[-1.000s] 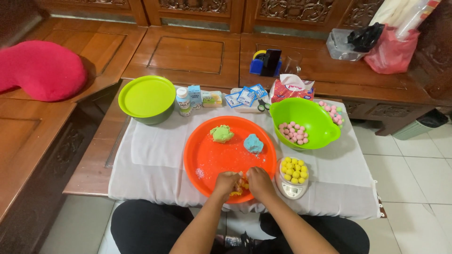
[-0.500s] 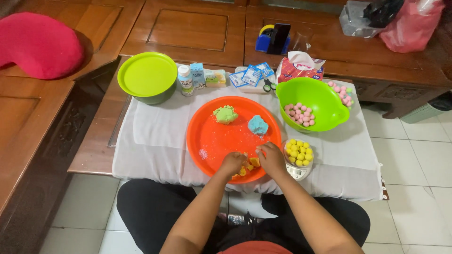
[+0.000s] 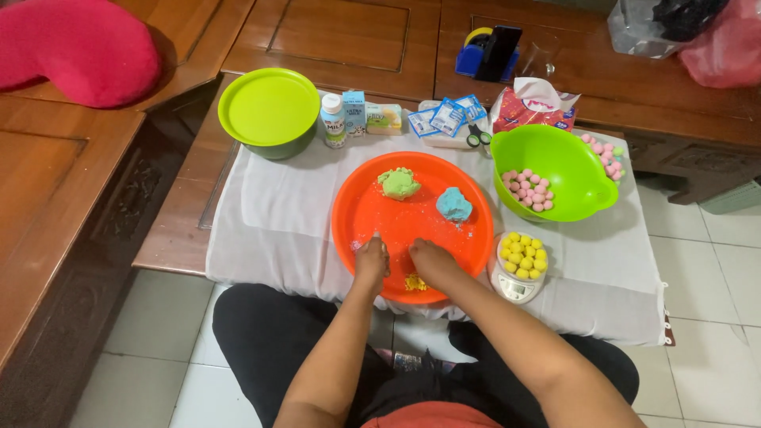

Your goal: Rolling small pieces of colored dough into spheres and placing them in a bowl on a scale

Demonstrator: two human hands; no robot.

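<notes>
1. Yellow dough [image 3: 414, 282] lies in crumbs at the near rim of the orange tray [image 3: 380, 214], between the left hand [image 3: 371, 260] and the right hand [image 3: 428, 259]; each grip looks loosely curled and I cannot tell if it holds any.
2. I think crumbs may roll off this rim onto the white cloth [image 3: 261, 214].
3. A green lump [image 3: 398, 183] and a blue lump [image 3: 454, 204] lie further back.
4. The scale with yellow balls [image 3: 523, 260] stands just beside the right forearm; an elbow push may tip it.

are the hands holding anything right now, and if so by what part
Cannot be told. Both the left hand and right hand rest palm-down on the orange tray, with yellow dough beside them.
</notes>
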